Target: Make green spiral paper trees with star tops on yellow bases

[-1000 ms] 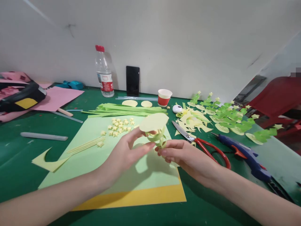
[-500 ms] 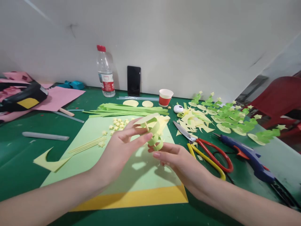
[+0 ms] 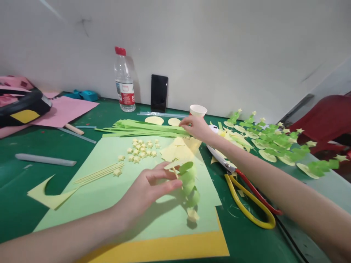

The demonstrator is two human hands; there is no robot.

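Note:
Near the middle of the light green sheet (image 3: 109, 204), my left hand (image 3: 150, 188) pinches a paper piece (image 3: 189, 182) with a pale disc, a thin stick and curled green leaves. A pale star shows at its lower end. My right hand (image 3: 194, 128) is over the far side, by the green paper strips (image 3: 142, 128) and in front of the paper cup (image 3: 197, 109). Its fingers are bent together, and what they hold, if anything, is too small to tell. Small folded stars (image 3: 141, 149) and thin yellow strips (image 3: 98, 173) lie on the sheet.
Red and yellow scissors (image 3: 233, 170) lie under my right forearm. Finished leafy pieces (image 3: 285, 142) stand at the right. A bottle (image 3: 125, 84) and a phone (image 3: 159, 93) stand by the wall. At the left are a glue stick (image 3: 46, 159) and pink paper (image 3: 68, 109).
My right hand has let go of the leafy piece and moved away to the strips. The piece now hangs down to the right from my left hand, its star end showing.

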